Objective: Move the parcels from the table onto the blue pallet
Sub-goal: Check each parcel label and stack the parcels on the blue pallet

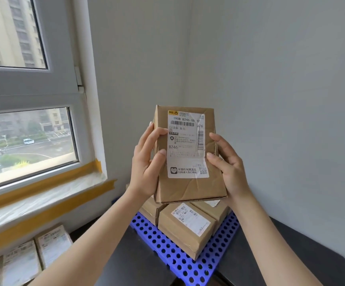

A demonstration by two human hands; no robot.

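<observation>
Grey walls [270, 69] meet in a corner behind the scene; a window [27, 141] with yellow tape along its sill occupies the left. Held up in front of the corner is a brown cardboard parcel [188, 186], upright, its white shipping label [186, 144] facing the camera. Left hand [147, 168] grips the parcel's left edge, thumb on the front face and fingers [151, 125] wrapped behind. Right hand [227, 162] grasps the right edge, thumb on the front face. Below the held parcel, stacked parcels [186, 228] rest on the blue perforated pallet [180, 263], which lies on a dark tabletop [270, 244]. More labelled parcels [23, 259] lie at lower left, beneath the sill.
</observation>
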